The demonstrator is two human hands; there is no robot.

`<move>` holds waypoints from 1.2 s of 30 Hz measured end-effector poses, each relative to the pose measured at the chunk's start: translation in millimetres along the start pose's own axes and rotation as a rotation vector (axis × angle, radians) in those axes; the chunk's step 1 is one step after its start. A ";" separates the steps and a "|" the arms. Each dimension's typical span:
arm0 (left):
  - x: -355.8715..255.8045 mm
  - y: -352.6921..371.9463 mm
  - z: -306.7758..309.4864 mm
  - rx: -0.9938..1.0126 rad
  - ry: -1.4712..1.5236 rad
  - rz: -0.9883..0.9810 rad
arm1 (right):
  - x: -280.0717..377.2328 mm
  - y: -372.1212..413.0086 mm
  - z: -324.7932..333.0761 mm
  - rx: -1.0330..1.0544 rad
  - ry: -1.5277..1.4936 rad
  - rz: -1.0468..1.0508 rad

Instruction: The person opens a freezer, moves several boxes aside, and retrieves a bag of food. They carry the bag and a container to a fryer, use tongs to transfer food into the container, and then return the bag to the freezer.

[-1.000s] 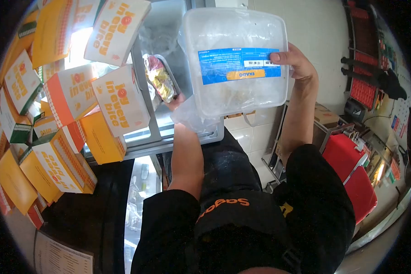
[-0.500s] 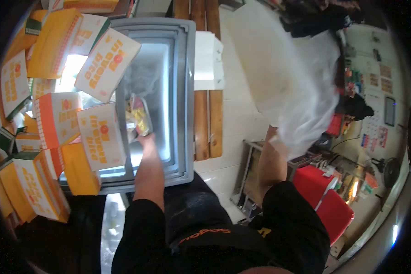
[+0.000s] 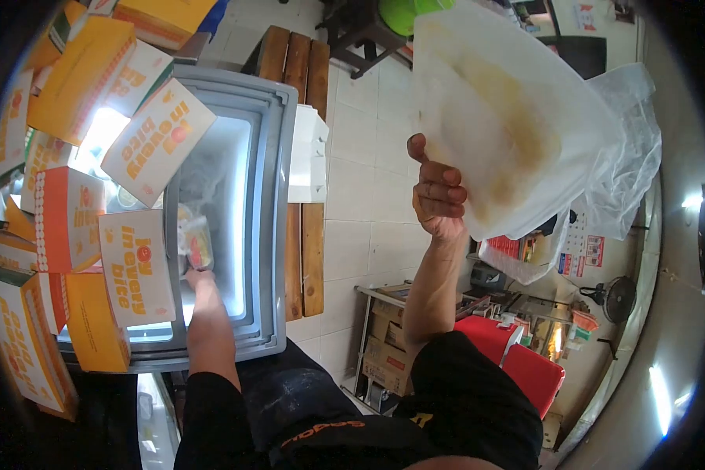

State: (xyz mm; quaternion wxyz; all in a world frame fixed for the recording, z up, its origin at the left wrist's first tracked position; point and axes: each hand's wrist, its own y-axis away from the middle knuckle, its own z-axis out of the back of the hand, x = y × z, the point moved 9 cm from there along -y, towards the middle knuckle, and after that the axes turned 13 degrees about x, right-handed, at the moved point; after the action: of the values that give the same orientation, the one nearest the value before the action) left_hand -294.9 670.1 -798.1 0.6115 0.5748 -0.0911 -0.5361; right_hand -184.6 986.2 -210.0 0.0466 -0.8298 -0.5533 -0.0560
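Note:
My left hand (image 3: 201, 280) reaches down into an open chest freezer (image 3: 268, 235) with grey rims and frosty, lit walls. It grips the near end of a small clear plastic package (image 3: 197, 244) with reddish and pale contents; its fingertips are partly hidden. Raised to the right, my right hand (image 3: 439, 188) has its fingers curled at the edge of a large whitish plastic bag (image 3: 478, 102). A brownish-yellow stain marks the middle of this bag, and a crumpled clear part hangs off its right side.
White and orange printed cardboard boxes (image 3: 137, 266) are piled over the freezer's left side. Beyond its right rim are a wooden slatted bench (image 3: 312, 258) and a white box (image 3: 307, 153). A metal rack with cartons (image 3: 388, 345) and a red case (image 3: 486, 345) stand at lower right.
My right hand has lifted the whitish bag upward, and its stained face now shows. My left hand stays in the freezer with the package. The view has shifted to the right.

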 end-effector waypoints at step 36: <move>-51.6 8.2 5.3 -0.065 -0.408 -0.143 | -5.5 -7.8 -1.3 0.003 -0.225 0.093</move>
State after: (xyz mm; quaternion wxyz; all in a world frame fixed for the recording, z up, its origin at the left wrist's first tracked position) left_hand -315.3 704.2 -763.8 0.5591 0.4393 -0.1548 -0.6860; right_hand -194.0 984.0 -209.4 -0.0120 -0.8555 -0.5160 0.0405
